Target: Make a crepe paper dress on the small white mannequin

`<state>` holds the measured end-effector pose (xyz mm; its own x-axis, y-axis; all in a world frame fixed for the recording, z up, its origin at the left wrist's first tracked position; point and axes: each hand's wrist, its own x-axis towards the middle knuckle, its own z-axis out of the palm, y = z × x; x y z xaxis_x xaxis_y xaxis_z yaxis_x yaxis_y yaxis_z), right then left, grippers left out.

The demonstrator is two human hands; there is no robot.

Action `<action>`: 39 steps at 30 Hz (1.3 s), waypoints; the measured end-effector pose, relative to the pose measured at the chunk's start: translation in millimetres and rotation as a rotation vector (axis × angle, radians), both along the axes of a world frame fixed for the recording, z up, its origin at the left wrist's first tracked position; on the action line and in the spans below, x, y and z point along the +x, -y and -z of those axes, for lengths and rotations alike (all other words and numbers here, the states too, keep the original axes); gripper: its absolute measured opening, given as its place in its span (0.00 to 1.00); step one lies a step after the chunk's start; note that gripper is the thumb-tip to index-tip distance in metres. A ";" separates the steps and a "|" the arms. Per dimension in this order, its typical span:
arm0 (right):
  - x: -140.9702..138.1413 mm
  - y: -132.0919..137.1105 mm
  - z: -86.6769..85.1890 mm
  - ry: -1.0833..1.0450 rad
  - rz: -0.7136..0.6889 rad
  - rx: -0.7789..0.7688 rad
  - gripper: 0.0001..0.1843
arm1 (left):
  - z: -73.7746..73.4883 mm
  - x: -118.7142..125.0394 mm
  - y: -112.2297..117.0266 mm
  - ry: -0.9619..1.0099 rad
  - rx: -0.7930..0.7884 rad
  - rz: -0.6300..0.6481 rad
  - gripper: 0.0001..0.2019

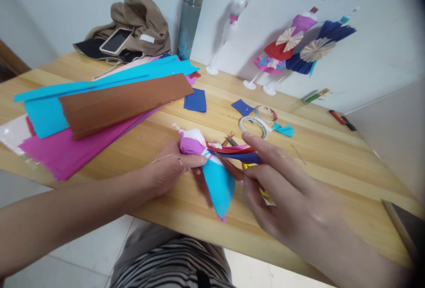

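My left hand [172, 164] is closed around the waist of a small mannequin [198, 135], which lies tilted above the table. Purple paper covers its bust, and a bright blue paper skirt [219, 186] hangs from the waist toward me. Red, pink and dark blue paper pieces [237, 151] stick out from its side to the right. Between the thumb and fingers of my right hand [282, 186] is the end of a brown paper strip [230, 167] that reaches to the mannequin's waist. Something yellow [247, 165] is partly hidden behind my right hand.
Crepe paper sheets [126, 104] are piled at left. Behind them are a cloth bag [142, 22], a phone [116, 41] and a flask [191, 18]. Dressed mannequins [287, 44] stand along the wall. Tape rolls [241, 124] and blue paper pieces [195, 101] lie mid-table.
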<state>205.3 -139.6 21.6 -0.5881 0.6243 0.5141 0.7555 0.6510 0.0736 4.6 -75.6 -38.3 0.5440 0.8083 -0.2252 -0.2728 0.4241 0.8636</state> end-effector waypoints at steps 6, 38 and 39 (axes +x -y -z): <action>-5.6 -8.3 -5.0 0.249 -0.056 0.044 0.08 | -0.6 1.5 0.5 -0.007 0.014 -0.026 0.16; -9.6 -11.6 -21.0 0.000 -0.111 -0.232 0.09 | 5.0 2.1 -0.1 0.055 -0.018 -0.012 0.12; -9.9 -14.6 -24.4 -0.036 -0.127 -0.239 0.08 | 3.6 2.1 0.1 0.045 -0.018 -0.014 0.12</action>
<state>195.4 -125.0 46.0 -0.6537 0.6529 0.3827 0.6659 0.7365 -0.1189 6.7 -75.7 -41.9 0.5423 0.8121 -0.2155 -0.3169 0.4353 0.8427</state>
